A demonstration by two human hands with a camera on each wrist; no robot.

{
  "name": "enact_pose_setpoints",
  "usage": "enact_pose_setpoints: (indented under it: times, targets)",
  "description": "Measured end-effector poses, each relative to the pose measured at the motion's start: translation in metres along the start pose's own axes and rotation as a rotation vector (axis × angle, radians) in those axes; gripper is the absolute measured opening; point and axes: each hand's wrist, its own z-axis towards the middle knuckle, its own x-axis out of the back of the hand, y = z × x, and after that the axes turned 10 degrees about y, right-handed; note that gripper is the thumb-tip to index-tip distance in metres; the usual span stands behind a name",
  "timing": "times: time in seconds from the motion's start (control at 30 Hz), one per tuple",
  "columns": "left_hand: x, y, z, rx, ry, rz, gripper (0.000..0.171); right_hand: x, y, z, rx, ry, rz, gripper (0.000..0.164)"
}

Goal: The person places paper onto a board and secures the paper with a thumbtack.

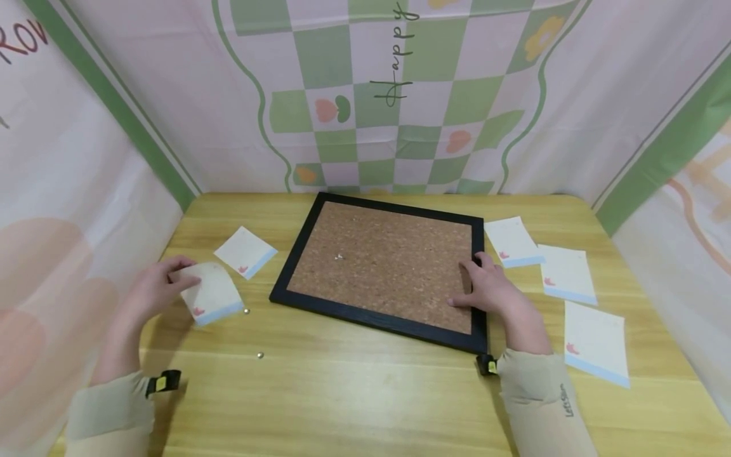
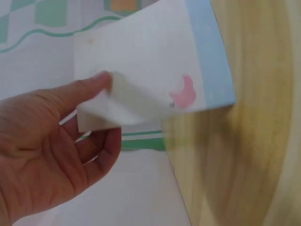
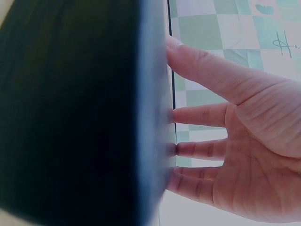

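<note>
You had the held note (image 1: 216,293) pinched between the thumb and fingers of your left hand (image 1: 153,289), its blue strip turned away from your palm; whether its far corner touched the table (image 1: 365,406) could not be told. Key relation: the corkboard (image 1: 400,254) lay to the right of that hand, well apart from it, with a strip of table between. Its long axis ran left to right, slightly skewed, the right end nearer you. Your right hand (image 1: 495,289) was the nearer one, touching the board at its right end, thumb and fingers spread apart over the black frame (image 1: 365,317); some fingertips were hidden in the right wrist view. A second note (image 1: 246,251) lay flat between the held one and the board's left side. Two small shiny pieces, one (image 1: 247,311) just beside the held note and one (image 1: 260,355) nearer you, sat on the wood. A silvery bit (image 1: 339,257) on the cork was too small to identify. Three more notes (image 1: 568,273) lay right of the board.
</note>
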Motion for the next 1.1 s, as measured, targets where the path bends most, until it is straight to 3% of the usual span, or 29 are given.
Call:
enact_pose_setpoints:
  times: [0.33,0.63,0.9,1.1]
  targets:
    - [0.0,0.015,0.01,-0.019,0.045,-0.124,0.04,-0.003,0.002,0.001,-0.006,-0.003,-0.004,0.09]
    - [-0.01,0.034,0.025,0.039,0.078,-0.251,0.045,-0.002,0.002,0.001,-0.002,0.001,-0.002,0.091]
    - [-0.031,0.063,0.039,0.046,0.0,-0.379,0.046,-0.003,0.003,0.002,-0.004,-0.005,-0.001,0.09]
    - [-0.046,0.083,0.048,0.076,-0.066,-0.42,0.043,-0.003,0.003,0.002,-0.003,-0.004,-0.005,0.091]
